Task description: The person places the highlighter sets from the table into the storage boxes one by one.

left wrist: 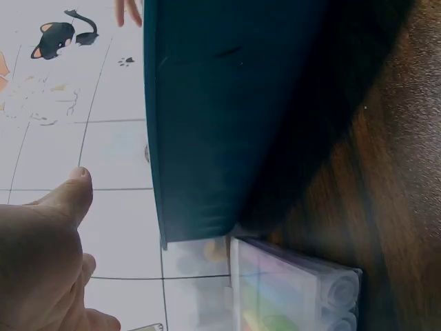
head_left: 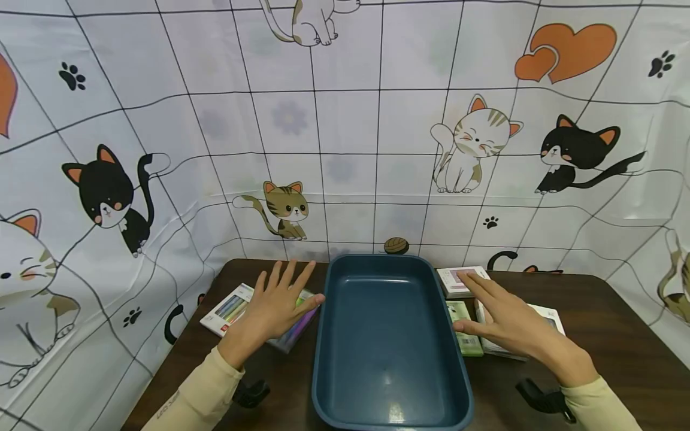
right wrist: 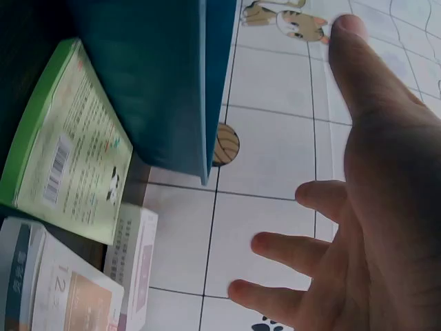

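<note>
A deep blue rectangular bin [head_left: 392,335] stands in the middle of the dark wooden table. To its left, my left hand [head_left: 274,308] hovers with fingers spread, holding nothing. Beneath it lie a white pack of coloured pens [head_left: 229,310] and a clear case with purple and green contents [head_left: 293,330], both partly covered by the hand. My right hand [head_left: 504,320] is held out right of the bin, fingers straight and nothing in them. Under and around it are a green box [right wrist: 72,148], a white box with a pinkish label [head_left: 451,281] and another white box [right wrist: 62,283].
The dark table [head_left: 593,323] has rounded back corners. Behind and beside it hangs a white sheet [head_left: 345,131] printed with cats, hearts and grid lines. Dark curved straps [head_left: 544,398] show by both wrists.
</note>
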A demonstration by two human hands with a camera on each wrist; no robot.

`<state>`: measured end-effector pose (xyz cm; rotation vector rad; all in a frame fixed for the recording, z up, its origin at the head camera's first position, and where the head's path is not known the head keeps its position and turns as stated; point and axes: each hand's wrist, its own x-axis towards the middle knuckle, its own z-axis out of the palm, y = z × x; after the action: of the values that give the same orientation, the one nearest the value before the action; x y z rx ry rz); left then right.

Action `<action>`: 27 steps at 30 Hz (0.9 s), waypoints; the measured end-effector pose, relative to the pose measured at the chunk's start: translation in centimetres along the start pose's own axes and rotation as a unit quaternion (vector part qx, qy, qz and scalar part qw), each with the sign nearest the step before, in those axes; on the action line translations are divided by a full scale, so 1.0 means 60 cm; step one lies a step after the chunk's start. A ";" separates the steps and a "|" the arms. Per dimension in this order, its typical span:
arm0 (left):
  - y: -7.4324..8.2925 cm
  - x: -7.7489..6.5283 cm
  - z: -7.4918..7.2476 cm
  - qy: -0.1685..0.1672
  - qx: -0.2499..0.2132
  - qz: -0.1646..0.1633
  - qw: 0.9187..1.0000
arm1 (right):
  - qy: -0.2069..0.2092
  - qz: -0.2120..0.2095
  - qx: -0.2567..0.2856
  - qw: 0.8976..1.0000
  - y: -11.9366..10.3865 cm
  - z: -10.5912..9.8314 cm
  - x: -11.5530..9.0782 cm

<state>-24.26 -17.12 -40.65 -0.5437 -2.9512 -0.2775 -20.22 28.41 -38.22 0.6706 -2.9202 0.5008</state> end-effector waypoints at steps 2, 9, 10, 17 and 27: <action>-0.003 -0.002 0.000 0.003 0.002 0.001 1.000 | -0.007 -0.006 0.020 1.000 -0.001 0.002 -0.001; -0.014 -0.010 0.002 -0.011 0.001 -0.016 1.000 | -0.009 -0.023 0.047 0.999 0.001 0.007 -0.003; -0.016 -0.012 0.001 -0.012 -0.002 -0.018 1.000 | -0.007 -0.025 0.048 0.999 0.001 0.007 -0.003; -0.026 -0.026 -0.002 -0.012 -0.007 -0.026 1.000 | 0.006 -0.035 0.045 0.998 0.002 0.007 -0.003; -0.036 -0.053 -0.008 -0.029 -0.013 -0.041 0.999 | 0.009 -0.049 0.036 0.998 0.003 0.013 -0.012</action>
<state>-22.02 -20.27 -40.99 -0.4418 -3.0341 -0.3130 -19.71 28.58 -39.15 0.8095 -2.8473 0.6012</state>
